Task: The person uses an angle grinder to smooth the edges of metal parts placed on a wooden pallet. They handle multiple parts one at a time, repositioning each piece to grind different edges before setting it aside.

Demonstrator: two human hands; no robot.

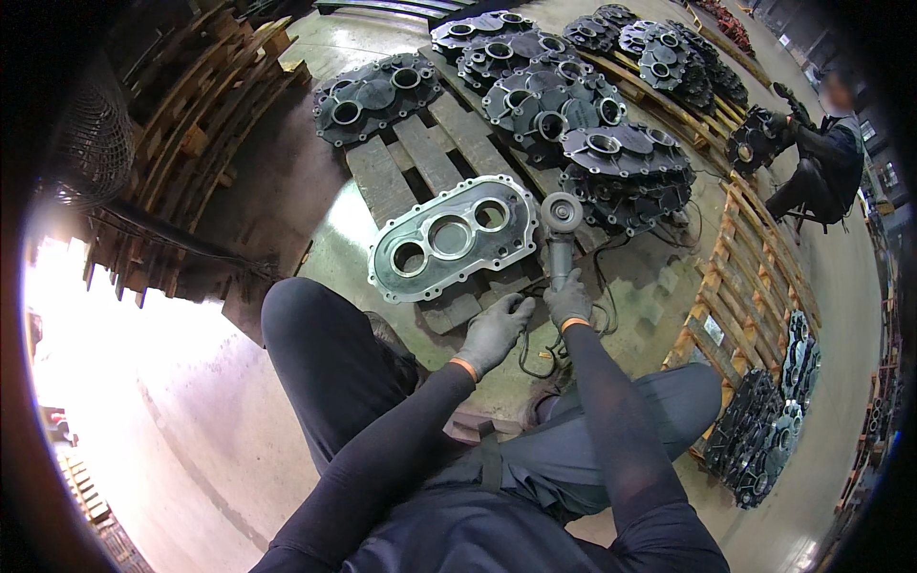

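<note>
Both forearms reach forward: right hand (569, 298) wraps the angle grinder (560, 234) (disc up), left hand (496, 331) loosely curled.

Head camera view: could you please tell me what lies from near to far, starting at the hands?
Grey-gloved left hand → right hand gripping grey angle grinder → silver three-holed metal casting → weathered wooden pallet → dark castings.
</note>
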